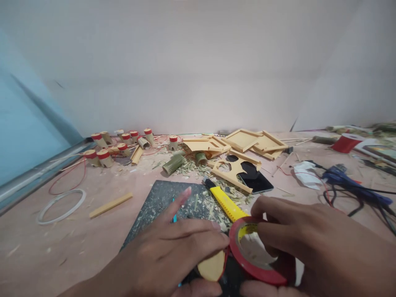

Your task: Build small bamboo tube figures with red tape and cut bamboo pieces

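My left hand (167, 251) pinches a small bamboo tube with a pale wooden end (212, 266) between thumb and fingers, its index finger stretched out. A strip of red shows along the tube's right edge, touching the tape. In my right hand (306, 235) is a roll of red tape (237, 252), with fingers hooked into its core and the thumb below. Both hands are over a dark speckled board (163, 202) strewn with shavings. Just beyond the roll lies a yellow utility knife (227, 202).
Several bamboo tubes with red bands (105, 158) stand at back left. Wooden frames (243, 140), a cut-out panel (233, 169) and a phone (258, 183) lie ahead. At right are a red spool (346, 143) and a blue corded tool (352, 183). A white ring (62, 207) lies left.
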A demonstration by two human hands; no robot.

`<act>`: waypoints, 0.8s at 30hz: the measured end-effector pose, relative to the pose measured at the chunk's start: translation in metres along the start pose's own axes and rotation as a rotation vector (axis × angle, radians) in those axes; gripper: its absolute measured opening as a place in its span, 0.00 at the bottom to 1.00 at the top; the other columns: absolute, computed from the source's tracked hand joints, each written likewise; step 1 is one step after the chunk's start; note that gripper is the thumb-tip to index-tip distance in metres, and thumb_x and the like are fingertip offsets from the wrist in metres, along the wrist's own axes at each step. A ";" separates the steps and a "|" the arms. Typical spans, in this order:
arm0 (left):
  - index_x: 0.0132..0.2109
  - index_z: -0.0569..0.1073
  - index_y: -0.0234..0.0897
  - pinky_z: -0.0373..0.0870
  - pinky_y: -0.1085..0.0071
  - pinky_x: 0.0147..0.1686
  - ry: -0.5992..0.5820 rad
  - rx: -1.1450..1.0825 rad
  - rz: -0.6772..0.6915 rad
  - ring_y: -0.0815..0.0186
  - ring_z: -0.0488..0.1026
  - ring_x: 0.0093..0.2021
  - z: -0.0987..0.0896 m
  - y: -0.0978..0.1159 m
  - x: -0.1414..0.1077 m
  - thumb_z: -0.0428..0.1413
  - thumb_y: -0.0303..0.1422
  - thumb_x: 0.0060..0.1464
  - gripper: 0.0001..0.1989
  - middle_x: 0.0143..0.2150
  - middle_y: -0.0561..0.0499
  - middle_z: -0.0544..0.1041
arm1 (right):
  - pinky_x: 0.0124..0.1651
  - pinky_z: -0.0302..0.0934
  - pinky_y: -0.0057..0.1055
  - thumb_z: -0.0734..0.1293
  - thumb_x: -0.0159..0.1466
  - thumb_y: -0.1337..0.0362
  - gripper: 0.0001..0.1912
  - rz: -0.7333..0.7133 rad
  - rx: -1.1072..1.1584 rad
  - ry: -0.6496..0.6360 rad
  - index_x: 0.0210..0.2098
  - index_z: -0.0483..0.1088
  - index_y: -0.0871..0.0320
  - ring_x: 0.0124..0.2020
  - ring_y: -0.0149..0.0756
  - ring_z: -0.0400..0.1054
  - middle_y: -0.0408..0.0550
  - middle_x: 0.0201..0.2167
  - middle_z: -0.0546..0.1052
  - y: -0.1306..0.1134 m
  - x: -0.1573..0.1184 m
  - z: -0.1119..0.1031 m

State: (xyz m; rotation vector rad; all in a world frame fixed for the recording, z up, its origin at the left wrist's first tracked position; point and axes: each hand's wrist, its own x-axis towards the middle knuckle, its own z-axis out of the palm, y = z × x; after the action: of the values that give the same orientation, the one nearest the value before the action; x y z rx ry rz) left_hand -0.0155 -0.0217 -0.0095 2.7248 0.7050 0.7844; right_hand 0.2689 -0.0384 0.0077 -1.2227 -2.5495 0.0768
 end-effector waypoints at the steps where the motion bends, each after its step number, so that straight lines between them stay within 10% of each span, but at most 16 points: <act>1: 0.63 0.72 0.44 0.32 0.66 0.80 0.007 0.018 0.000 0.72 0.82 0.60 0.001 0.000 -0.001 0.63 0.40 0.71 0.18 0.59 0.58 0.86 | 0.20 0.60 0.30 0.82 0.58 0.51 0.17 -0.015 0.029 0.026 0.26 0.75 0.51 0.21 0.34 0.70 0.40 0.28 0.73 0.001 0.001 0.003; 16: 0.73 0.66 0.41 0.62 0.53 0.75 0.037 0.191 0.050 0.59 0.84 0.59 0.004 0.001 -0.007 0.57 0.40 0.75 0.25 0.61 0.48 0.85 | 0.23 0.69 0.31 0.78 0.64 0.48 0.15 -0.013 0.024 0.118 0.33 0.76 0.50 0.27 0.38 0.77 0.43 0.33 0.77 -0.009 0.000 0.007; 24: 0.61 0.77 0.34 0.42 0.68 0.78 0.026 0.318 0.163 0.71 0.79 0.65 0.004 0.003 -0.001 0.52 0.34 0.78 0.14 0.60 0.53 0.86 | 0.18 0.63 0.27 0.79 0.63 0.51 0.16 -0.028 -0.053 0.126 0.33 0.73 0.52 0.25 0.37 0.74 0.44 0.32 0.75 -0.009 -0.002 0.012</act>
State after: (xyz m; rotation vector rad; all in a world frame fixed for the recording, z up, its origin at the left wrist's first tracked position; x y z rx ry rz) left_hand -0.0129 -0.0254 -0.0126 3.0963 0.6693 0.8041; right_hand 0.2597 -0.0450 -0.0030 -1.1722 -2.4734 -0.0722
